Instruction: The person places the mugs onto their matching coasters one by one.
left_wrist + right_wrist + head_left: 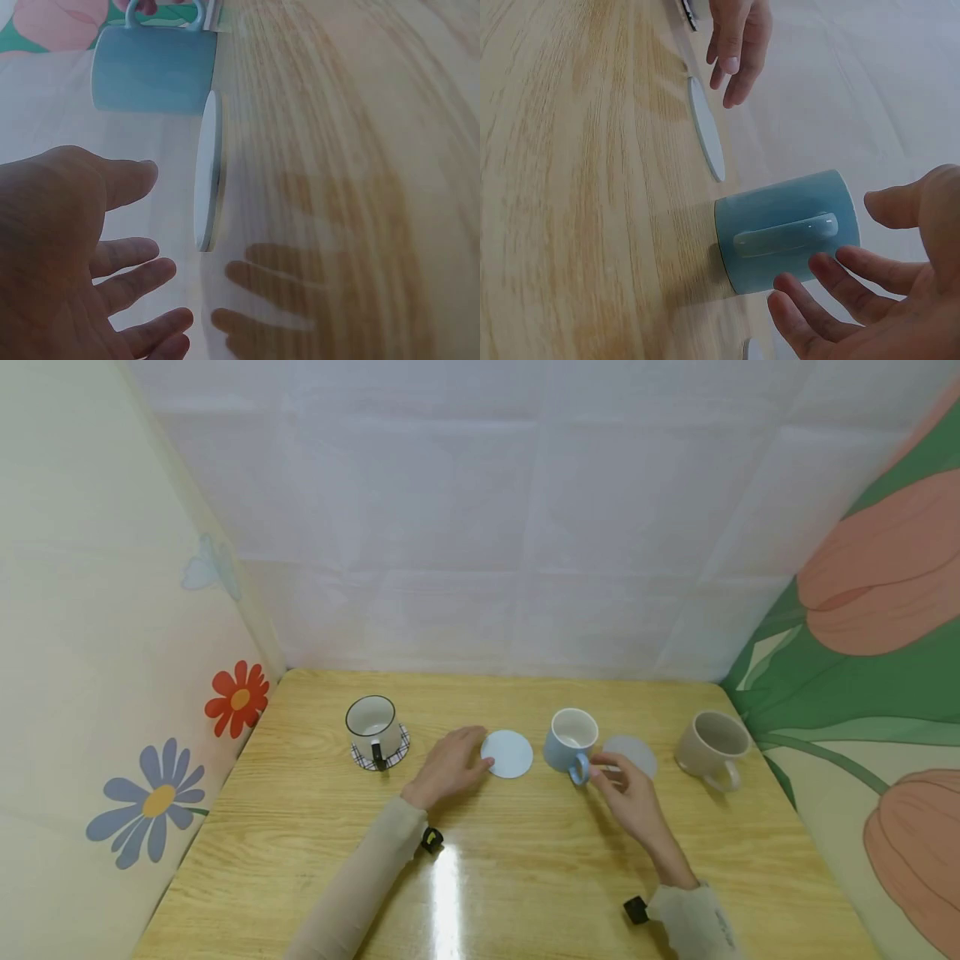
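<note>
My left hand [447, 767] hovers palm-down at the left side of a round pale blue coaster [507, 754], its fingers loosely spread. The left wrist view shows that hand apart from the coaster [206, 172], holding nothing. To the coaster's right, a light blue mug [564, 753] with a white inside stands upright on the table. My right hand [628, 797] is close beside the mug's handle [786, 235], thumb and fingers apart. In the right wrist view its fingertips overlap the mug's side, not curled round the handle. A round grey coaster [639, 752] lies partly hidden behind this hand.
A white mug [366, 727] with a black rim and handle stands on a black-and-white checked coaster [362, 760] at the left. A beige-grey mug [697, 752] is at the far right of the wooden table [315, 860]. Cloth walls [450, 510] enclose the back and sides.
</note>
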Available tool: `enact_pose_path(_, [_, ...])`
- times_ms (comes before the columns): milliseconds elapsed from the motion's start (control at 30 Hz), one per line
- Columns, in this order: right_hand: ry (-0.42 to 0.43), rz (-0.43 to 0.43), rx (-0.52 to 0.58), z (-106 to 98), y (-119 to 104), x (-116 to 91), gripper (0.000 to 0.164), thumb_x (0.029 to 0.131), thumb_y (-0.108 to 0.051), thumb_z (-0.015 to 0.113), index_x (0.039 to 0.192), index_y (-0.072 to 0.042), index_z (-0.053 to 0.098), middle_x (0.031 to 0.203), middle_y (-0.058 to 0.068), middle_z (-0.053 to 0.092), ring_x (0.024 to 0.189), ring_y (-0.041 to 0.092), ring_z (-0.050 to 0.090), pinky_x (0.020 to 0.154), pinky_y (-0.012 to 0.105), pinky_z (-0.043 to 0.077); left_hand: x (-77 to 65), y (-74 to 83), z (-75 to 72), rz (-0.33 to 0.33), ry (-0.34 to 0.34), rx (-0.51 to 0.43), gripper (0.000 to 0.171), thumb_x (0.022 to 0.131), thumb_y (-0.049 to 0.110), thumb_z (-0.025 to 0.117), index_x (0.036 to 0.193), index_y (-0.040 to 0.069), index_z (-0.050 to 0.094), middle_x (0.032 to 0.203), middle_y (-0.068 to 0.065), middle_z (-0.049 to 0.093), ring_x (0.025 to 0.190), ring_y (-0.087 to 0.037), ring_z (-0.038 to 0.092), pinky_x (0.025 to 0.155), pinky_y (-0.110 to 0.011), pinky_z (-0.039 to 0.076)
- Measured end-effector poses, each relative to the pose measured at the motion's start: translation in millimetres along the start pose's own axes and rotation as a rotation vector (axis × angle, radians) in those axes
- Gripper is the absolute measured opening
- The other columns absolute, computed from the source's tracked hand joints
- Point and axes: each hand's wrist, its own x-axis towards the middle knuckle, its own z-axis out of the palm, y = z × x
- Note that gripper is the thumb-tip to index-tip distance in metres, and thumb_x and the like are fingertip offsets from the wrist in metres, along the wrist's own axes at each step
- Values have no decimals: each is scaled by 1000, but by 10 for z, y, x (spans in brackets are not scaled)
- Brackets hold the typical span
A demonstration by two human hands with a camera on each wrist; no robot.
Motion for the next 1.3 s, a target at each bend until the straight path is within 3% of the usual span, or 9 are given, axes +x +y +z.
enact_pose_path(233, [0,-29,20,57,56,20,33,107,-8,64,134,10,63,133,31,67,112,46,73,92,36,65,4,-23,43,-29,-34,22,62,104,33,70,156,4,51,163,-17,51,151,-38,47,128,-59,34])
enact_pose_path(567, [-55,3,65,106,56,32,33,110,-12,60,136,8,63,139,31,64,118,50,69,99,58,62,9,-56,73,-21,-73,47,67,104,35,69,159,3,47,167,-17,45,157,-47,35,128,-67,30])
enact_pose_path(1033, [-36,27,122,233,112,66,29,109,-7,59,129,14,64,128,36,68,116,55,70,92,51,66,-12,-84,70,-8,-121,65,64,108,31,63,161,1,42,171,-14,36,161,-43,27,131,-61,26])
enact_pose_path(1133, [-38,36,132,244,117,74,29,111,-9,55,127,13,66,129,34,69,118,52,70,92,46,66,-4,-81,68,-10,-137,86,66,109,32,63,161,0,41,172,-14,35,161,-43,27,132,-60,26])
enact_pose_path(1300, [-33,51,87,259,120,103,33,115,-14,48,120,9,71,122,27,75,120,35,69,95,22,58,7,-85,67,-7,-148,125,66,108,33,63,161,0,41,171,-15,35,161,-44,29,131,-59,27])
